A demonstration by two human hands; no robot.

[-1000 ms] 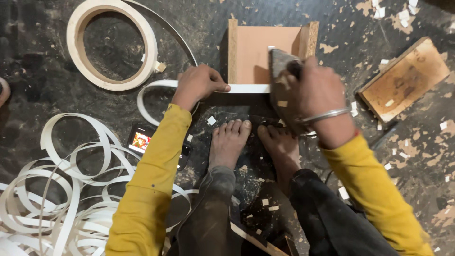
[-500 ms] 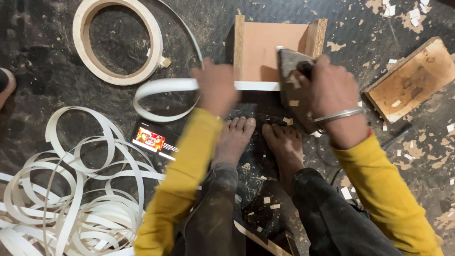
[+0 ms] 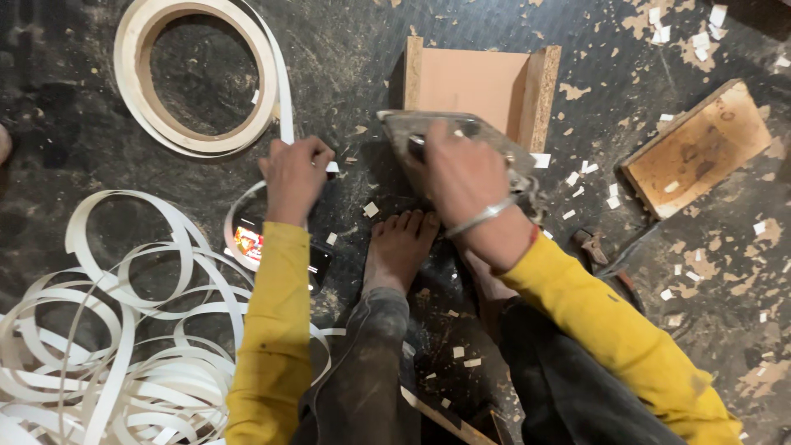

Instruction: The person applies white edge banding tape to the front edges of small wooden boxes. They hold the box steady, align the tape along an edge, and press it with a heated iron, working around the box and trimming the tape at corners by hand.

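Note:
My right hand (image 3: 463, 171) grips the handle of an old metal iron (image 3: 412, 129), which rests flat along the near edge of a small open wooden box (image 3: 474, 80) on the dark floor. My left hand (image 3: 295, 173) pinches a white edge-banding strip (image 3: 283, 99) that runs up to a big coil of the same tape (image 3: 196, 76) at the upper left. Both my bare feet (image 3: 402, 245) sit just below the iron. Yellow sleeves cover my arms.
A tangle of loose white strip (image 3: 107, 346) lies at the lower left. A phone with a lit screen (image 3: 251, 244) lies by my left wrist. A wooden board (image 3: 699, 147) sits at right, with white offcuts and sawdust scattered around.
My left hand has moved left off the box edge and taken hold of the white strip. The iron has slid left along the box's near edge.

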